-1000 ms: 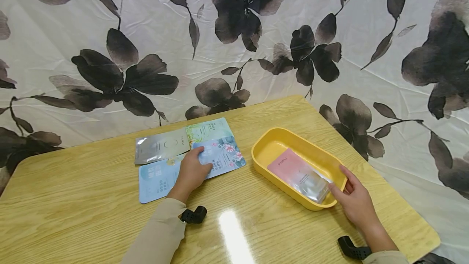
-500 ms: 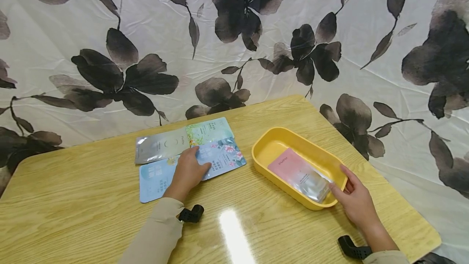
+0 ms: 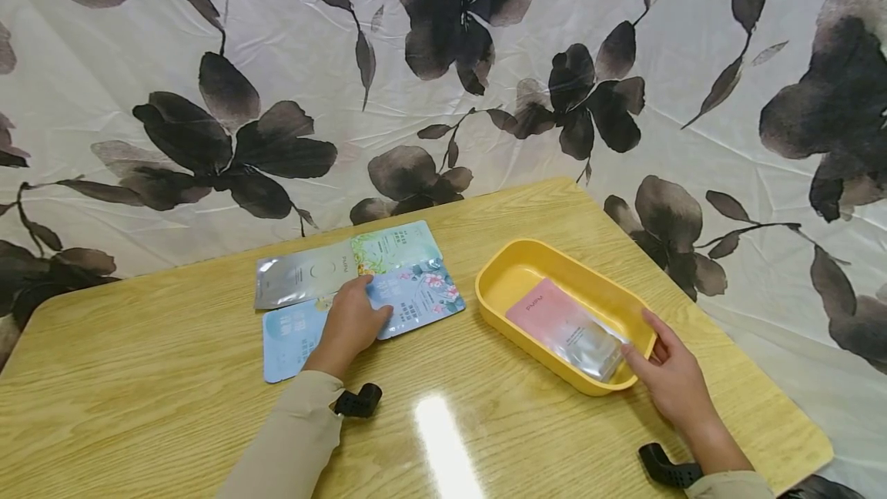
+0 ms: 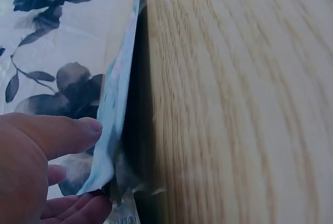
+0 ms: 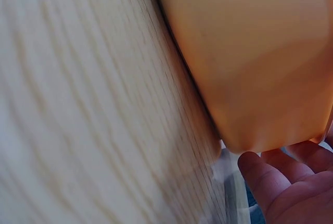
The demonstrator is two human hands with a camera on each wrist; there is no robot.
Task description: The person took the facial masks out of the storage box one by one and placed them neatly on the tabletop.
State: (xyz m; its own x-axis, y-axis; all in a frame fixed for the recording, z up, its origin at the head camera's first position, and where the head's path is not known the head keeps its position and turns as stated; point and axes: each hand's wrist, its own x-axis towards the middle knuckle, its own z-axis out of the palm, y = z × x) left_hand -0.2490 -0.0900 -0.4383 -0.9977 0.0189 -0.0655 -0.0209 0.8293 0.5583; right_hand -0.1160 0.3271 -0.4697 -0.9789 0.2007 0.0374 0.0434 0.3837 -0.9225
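My left hand (image 3: 349,323) pinches the left edge of a blue sheet mask packet (image 3: 423,295) printed with pink flowers. In the left wrist view the thumb lies on the upper face of that packet (image 4: 112,114) and the other fingers reach under its edge, which stands off the table. A paler blue packet (image 3: 287,337) lies partly under this hand. Behind are a silver packet (image 3: 305,276) and a green one (image 3: 398,245). My right hand (image 3: 672,380) grips the near right end of a yellow tray (image 3: 509,252), thumb over the rim, fingers outside. Inside it lies a pink and silver packet (image 3: 564,326).
A wooden table (image 3: 173,422) carries everything, its right edge slanting past the tray. Behind it hangs a floral cloth (image 3: 388,122). Each wrist wears a black camera mount, the left one (image 3: 359,400) just above the tabletop.
My left hand has slid a little left across the flowered blue packet to its left edge. The right hand and the tray have stayed in place.
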